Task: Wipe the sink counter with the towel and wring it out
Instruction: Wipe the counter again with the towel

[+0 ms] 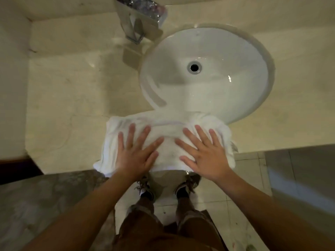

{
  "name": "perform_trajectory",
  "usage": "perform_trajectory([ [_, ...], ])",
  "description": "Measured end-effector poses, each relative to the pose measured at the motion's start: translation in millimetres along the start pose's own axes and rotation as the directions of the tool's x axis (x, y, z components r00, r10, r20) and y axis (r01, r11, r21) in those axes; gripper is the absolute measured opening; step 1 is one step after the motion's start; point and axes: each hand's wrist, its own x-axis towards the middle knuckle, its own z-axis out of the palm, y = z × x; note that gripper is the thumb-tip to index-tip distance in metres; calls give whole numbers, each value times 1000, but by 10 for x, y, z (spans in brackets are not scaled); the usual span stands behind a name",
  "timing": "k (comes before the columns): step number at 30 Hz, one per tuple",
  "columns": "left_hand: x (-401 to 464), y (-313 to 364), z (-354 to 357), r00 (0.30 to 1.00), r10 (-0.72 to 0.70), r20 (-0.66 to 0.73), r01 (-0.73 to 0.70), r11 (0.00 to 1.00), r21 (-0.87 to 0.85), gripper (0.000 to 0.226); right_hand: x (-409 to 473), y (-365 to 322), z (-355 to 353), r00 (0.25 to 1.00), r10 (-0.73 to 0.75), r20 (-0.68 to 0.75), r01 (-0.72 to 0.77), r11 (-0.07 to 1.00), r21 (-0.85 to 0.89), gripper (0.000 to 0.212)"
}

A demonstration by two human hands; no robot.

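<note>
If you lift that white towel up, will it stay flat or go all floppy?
Probably floppy: the towel already bunches into soft folds and droops over the counter edge. It likely slides easily, since both the left hand and right hand press flat on it over glossy stone. It may be damp and heavier.

The single wide-angle camera sits on my head and looks steeply down and forward, close over the near edge of the counter (pixel 72 98). The sink basin (pixel 217 95) lies far and slightly right, the floor (pixel 244 178) and my shoes (pixel 145 189) nearest, bent by the lens.
</note>
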Motion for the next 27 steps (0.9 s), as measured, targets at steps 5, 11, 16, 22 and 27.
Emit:
perform_trajectory([
  [5, 497, 1090, 136, 998, 59, 2, -59, 998, -25, 48, -610, 967, -247, 990, 82, 112, -73, 994, -85, 56],
  [11, 419, 887, 110, 996, 88, 14, -88, 996, 3, 51, -507, 631, -175, 983, 181, 39, -176, 978, -112, 52],
  [16, 93, 247, 21, 995, 46, 83, -52, 996, 79, 51, -210, 75, -41, 993, 114, -27, -113, 993, 26, 51],
  [22, 113, 407, 2, 989, -25, 144, 7, 992, 122, 51, -267, 348, -69, 1000, 18, -13, -16, 996, 88, 52],
  [27, 464, 1188, 67, 989, 17, 149, -21, 999, 26, 52, -632, 1095, -269, 989, 88, 115, -95, 994, 52, 52],
])
